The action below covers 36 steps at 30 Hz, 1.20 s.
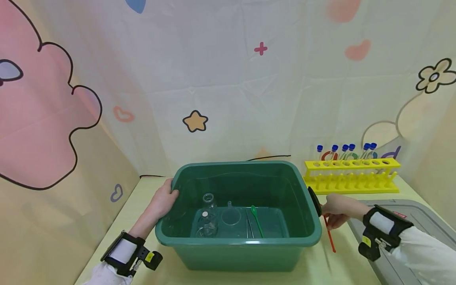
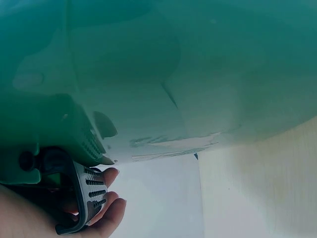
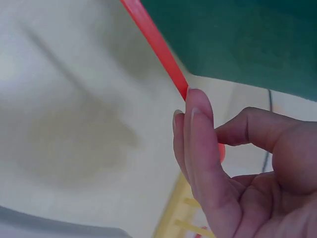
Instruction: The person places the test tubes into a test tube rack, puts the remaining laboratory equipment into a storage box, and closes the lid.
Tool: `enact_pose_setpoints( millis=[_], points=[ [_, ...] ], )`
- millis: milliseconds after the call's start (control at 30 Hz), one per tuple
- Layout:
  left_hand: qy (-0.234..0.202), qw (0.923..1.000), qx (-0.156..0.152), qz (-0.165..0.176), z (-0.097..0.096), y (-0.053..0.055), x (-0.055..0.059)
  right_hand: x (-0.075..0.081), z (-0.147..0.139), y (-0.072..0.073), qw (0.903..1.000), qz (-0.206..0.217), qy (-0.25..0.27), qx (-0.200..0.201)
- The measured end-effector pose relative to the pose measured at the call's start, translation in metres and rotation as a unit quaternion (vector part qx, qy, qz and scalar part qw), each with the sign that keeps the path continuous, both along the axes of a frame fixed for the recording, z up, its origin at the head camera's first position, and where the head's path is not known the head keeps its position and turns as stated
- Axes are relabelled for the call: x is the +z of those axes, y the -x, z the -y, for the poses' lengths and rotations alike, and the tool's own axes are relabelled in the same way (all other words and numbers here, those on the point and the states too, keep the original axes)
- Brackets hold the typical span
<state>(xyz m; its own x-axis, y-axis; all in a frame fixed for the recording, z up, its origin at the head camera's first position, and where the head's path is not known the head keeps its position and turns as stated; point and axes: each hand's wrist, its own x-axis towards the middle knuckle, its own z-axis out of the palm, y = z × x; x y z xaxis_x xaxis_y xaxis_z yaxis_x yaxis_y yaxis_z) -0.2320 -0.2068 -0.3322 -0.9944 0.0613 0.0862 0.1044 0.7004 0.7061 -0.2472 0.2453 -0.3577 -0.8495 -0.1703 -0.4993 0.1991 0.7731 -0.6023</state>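
A green plastic tub stands in the middle of the head view. My left hand holds it at the left, fingers curled round its black handle. Beside the tub's right handle, my right hand pinches a slim red plastic stick between thumb and fingers. The stick slants down along the tub's outer wall; its upper part is partly hidden by my fingers. Inside the tub lie a clear bottle, a clear flask, a clear funnel, metal tweezers and a green spoon.
Behind the tub's right side stands a yellow test tube rack with several blue-capped tubes. A grey lid or tray lies at the right of the pale table. A patterned cloth hangs behind.
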Motion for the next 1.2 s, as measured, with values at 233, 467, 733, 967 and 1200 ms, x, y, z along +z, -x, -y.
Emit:
enact_pose_setpoints(
  millis=[233, 467, 733, 967, 1200],
  points=[
    [-0.003, 1.0, 0.001, 0.001, -0.001, 0.0, 0.0, 0.033, -0.007, 0.004, 0.999, -0.038, 0.015, -0.018],
    [-0.002, 1.0, 0.0, 0.0, -0.001, 0.0, 0.0, 0.075, -0.008, 0.017, 0.9987, -0.048, 0.008, -0.015],
    [-0.001, 1.0, -0.005, -0.007, 0.0, -0.001, 0.0, 0.121, 0.01, 0.025, 0.9956, -0.082, 0.015, 0.043],
    [-0.006, 1.0, -0.005, -0.004, 0.0, -0.001, 0.0, 0.138, 0.045, 0.025, 0.9917, -0.103, -0.004, 0.077],
    [-0.006, 1.0, -0.002, 0.001, 0.0, 0.0, -0.001, 0.146, 0.084, 0.025, 0.9878, -0.111, -0.01, 0.109]
  ],
)
